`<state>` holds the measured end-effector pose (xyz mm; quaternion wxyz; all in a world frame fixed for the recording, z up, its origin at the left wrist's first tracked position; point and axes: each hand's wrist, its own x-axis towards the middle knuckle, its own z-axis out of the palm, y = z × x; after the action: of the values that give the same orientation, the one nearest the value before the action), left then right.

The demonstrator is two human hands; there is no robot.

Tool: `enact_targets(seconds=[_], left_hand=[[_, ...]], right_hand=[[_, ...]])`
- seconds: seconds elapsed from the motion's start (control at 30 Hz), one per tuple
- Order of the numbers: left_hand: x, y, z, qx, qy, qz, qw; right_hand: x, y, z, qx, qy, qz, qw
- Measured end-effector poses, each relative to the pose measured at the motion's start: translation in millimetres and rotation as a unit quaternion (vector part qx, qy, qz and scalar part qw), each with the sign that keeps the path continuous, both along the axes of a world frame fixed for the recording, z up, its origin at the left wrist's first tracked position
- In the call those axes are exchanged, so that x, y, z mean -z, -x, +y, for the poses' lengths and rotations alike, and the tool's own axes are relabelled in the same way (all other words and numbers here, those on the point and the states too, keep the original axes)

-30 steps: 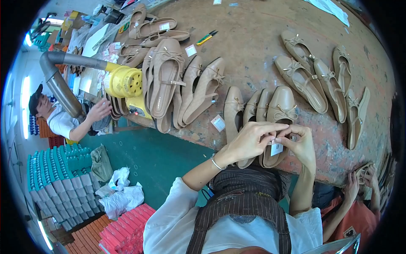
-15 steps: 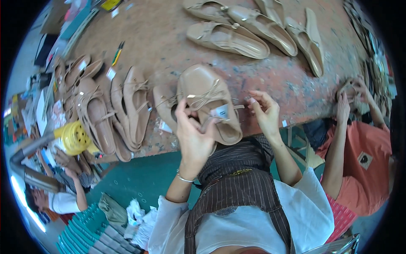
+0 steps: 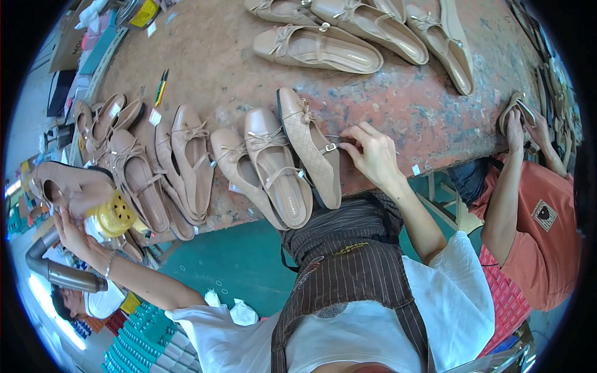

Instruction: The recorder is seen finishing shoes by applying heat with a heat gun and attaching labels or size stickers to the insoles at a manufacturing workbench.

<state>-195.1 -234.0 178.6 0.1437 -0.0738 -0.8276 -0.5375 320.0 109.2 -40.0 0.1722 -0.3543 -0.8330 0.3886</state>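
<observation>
Stretched far to the left, my left hand has its fingers against the lower side of a beige flat shoe. The shoe is tipped up beside a perforated yellow nozzle, and part of it is blurred. My right hand pinches at the buckled strap end of a quilted beige slip-on shoe that lies tilted on its side. Thin metal shows on both sides of the right hand; its kind is unclear. Left of the tilted shoe are a bow-topped shoe and another beige shoe, half overlapped.
More beige shoes line the worn table on the left, and others lie at the far side. A yellow-black pen-like tool rests there. A grey duct carries the nozzle. A co-worker handles a shoe at right.
My left hand has swung from the middle to the far left, now at a shoe by the nozzle. My right hand has moved left to the strap. A shoe now stands on its side in the middle.
</observation>
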Motion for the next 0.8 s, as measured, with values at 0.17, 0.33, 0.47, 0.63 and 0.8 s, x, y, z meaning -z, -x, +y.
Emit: enact_targets(seconds=[0.17,0.33,0.47,0.63,0.8], left_hand=[[23,-186,103,0.043,0.225,0.278,0.933],[134,-371,211,0.486,0.345,-0.037,0.802],[159,-367,193,0.428,0.282,-0.084,0.854],[164,-348,174,0.43,0.145,-0.238,0.859],[175,-374,192,0.488,0.119,-0.196,0.842]], right_hand=[[13,29,-11,0.006,-0.088,-0.063,0.994],[15,30,0,-0.023,-0.108,-0.061,0.992],[0,23,14,-0.004,0.262,0.006,0.965],[0,0,46,0.003,0.669,0.313,0.674],[-30,-24,49,0.08,0.61,0.403,0.678]])
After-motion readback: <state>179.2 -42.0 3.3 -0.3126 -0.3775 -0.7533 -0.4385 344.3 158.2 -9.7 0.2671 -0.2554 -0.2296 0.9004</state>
